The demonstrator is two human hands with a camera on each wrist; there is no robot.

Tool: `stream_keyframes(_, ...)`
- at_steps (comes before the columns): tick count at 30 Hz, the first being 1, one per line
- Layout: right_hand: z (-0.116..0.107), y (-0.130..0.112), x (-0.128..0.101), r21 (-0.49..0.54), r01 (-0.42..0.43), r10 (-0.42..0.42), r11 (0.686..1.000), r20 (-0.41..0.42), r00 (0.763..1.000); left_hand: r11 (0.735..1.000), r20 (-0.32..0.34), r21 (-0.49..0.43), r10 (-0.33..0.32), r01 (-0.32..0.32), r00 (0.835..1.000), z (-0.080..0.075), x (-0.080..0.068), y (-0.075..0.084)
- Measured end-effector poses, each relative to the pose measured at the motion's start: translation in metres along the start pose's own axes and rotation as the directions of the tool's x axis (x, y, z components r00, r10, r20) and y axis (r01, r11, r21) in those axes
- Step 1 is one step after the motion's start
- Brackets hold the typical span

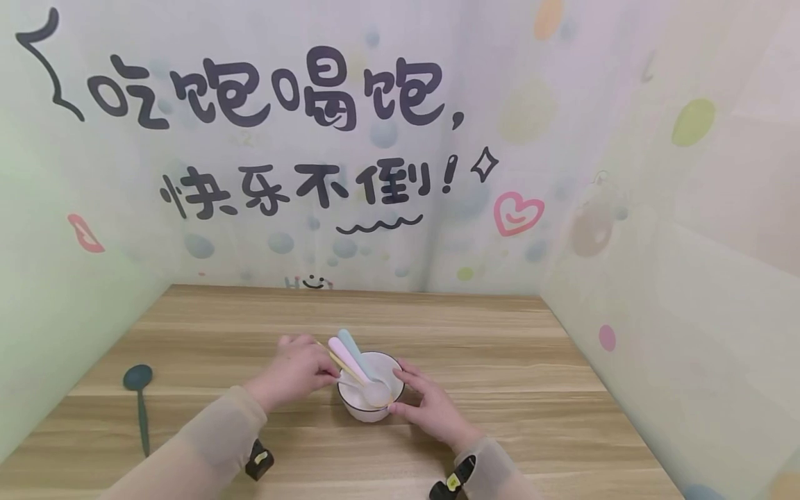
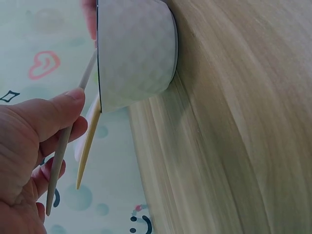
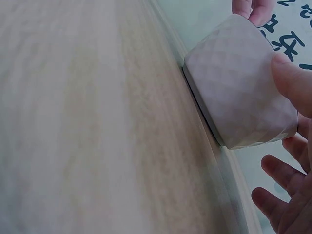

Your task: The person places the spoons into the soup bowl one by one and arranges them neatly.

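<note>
A white bowl [image 1: 367, 415] with a dark rim and a faceted outer wall [image 2: 136, 53] stands upright on the table. Several spoons lean in it, among them a pink spoon [image 1: 344, 351], a light blue spoon [image 1: 351, 345] and one with a yellow handle [image 2: 87, 151]. At the bowl's left side, my left hand [image 1: 303, 371] pinches the pale handle of a spoon [image 2: 63, 141] between thumb and fingers; the spoon's other end reaches into the bowl. My right hand [image 1: 432, 411] grips the bowl from the right, thumb [image 3: 291, 80] on its near wall and fingers round the far side.
A dark green ladle [image 1: 142, 417] lies on the wooden table [image 1: 500, 375] to the left, head pointing away. Printed wall sheets [image 1: 300, 243] enclose the table at the back and both sides. Black wrist cameras [image 1: 260, 460] sit on both wrists.
</note>
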State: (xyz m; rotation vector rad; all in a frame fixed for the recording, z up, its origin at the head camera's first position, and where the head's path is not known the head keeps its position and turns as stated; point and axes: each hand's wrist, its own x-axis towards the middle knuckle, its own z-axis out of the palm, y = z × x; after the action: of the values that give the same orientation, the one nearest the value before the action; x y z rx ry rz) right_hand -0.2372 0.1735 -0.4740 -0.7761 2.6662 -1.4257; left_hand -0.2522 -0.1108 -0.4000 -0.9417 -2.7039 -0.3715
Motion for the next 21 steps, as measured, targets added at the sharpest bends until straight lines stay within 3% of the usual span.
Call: stream_keyframes(21, -0.0006, 0.0009, 0.0007, 0.012, -0.02, 0.02, 1.0, 0.015, 1.0, 0.997, -0.018, 0.054, 0.059, -0.058, 0.998, 0.0096, 0.0076, 0.0)
